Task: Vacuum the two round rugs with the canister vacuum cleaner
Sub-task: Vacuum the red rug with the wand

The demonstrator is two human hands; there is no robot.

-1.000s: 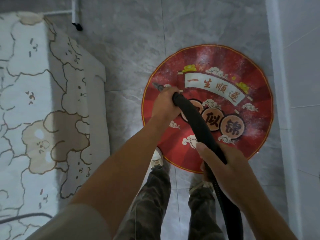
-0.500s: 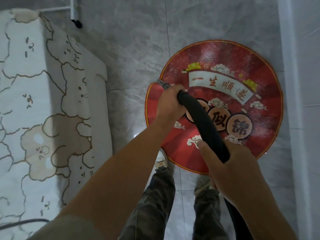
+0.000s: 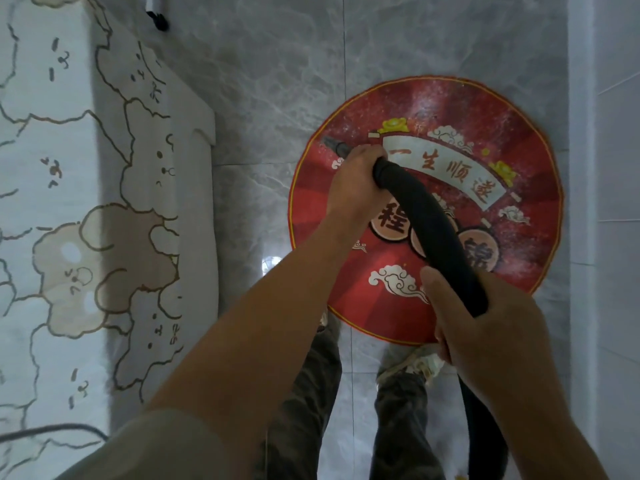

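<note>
A round red rug [image 3: 519,133] with a white banner and Chinese characters lies on the grey tile floor. White dust speckles its far and right parts. A thick black vacuum hose [image 3: 436,230] curves over it. My left hand [image 3: 353,181] grips the hose's front end, and the narrow metal nozzle [image 3: 332,144] sticks out past my fingers onto the rug's upper left part. My right hand [image 3: 485,334] holds the hose lower down, near the rug's front edge. The canister and a second rug are out of view.
A bed with a white cover printed with bear outlines [image 3: 69,237] fills the left side. A white wall and baseboard [image 3: 581,202] run along the right. My shoes [image 3: 415,365] stand at the rug's near edge. A dark cable [image 3: 55,429] lies on the bed cover.
The nozzle sat at the rug's left rim and now rests further in, on its upper left part. The view shifted, so the rug sits further right and a hidden character medallion shows.
</note>
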